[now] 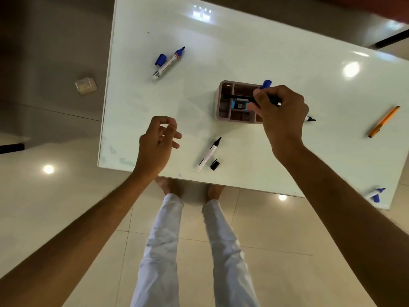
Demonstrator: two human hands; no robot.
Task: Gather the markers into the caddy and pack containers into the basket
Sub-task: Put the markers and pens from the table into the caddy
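As right hand (282,111) overhangs caddy (223,100), marker (266,84) gripped

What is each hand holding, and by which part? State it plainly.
The right hand grips a blue-capped marker by its barrel, over the caddy. The left hand holds nothing.
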